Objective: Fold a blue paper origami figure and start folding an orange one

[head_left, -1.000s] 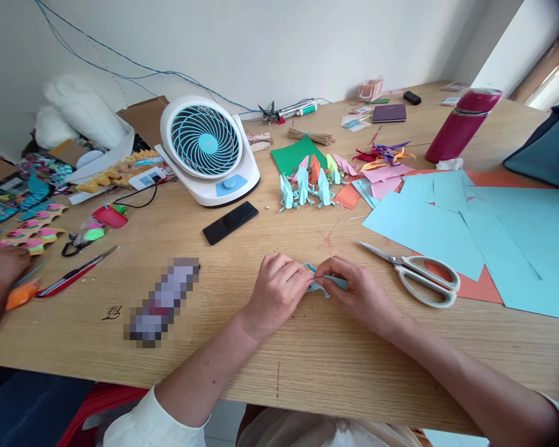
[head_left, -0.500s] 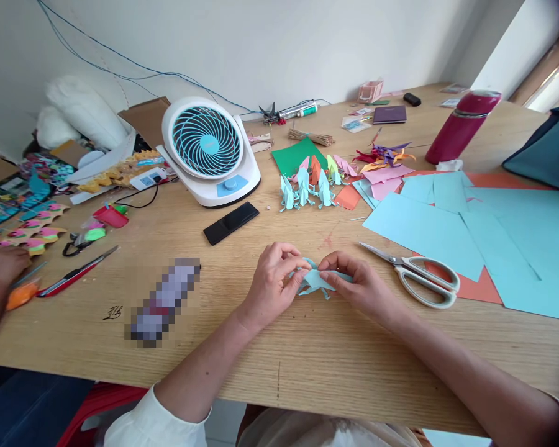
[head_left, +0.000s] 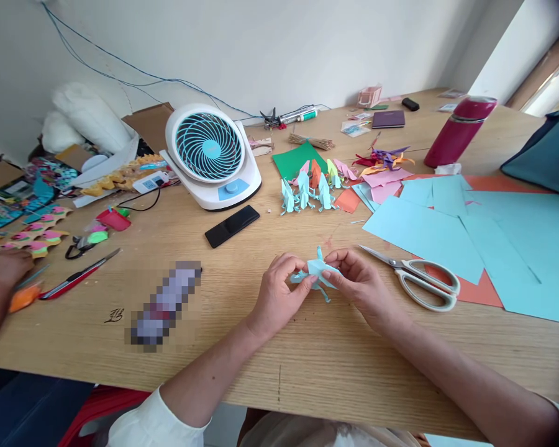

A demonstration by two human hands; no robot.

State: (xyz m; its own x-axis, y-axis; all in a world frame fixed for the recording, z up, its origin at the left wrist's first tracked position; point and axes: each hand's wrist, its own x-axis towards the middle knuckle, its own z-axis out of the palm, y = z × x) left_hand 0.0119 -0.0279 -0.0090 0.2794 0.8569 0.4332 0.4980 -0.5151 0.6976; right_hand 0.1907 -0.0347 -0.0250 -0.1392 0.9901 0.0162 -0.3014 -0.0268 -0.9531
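A small light-blue folded paper figure (head_left: 317, 271) is held just above the wooden table (head_left: 307, 347), near its front edge. My left hand (head_left: 282, 293) pinches its left end with closed fingers. On the other side, my right hand (head_left: 361, 285) grips the figure's right part, fingers curled round it. Thin paper legs stick out above and below the fingers.
White-handled scissors (head_left: 417, 279) lie right of my hands, by light-blue sheets (head_left: 447, 226) over orange paper. Further back stand several finished paper figures (head_left: 307, 189), a black phone (head_left: 231, 225), a white fan (head_left: 209, 152) and a red bottle (head_left: 459, 130). Another person's hand (head_left: 2, 273) rests far left beside a red cutter (head_left: 77, 277).
The paper figure has been lifted off the table and turned, so more of it shows between my fingers. Both hands rose slightly and opened apart a little.
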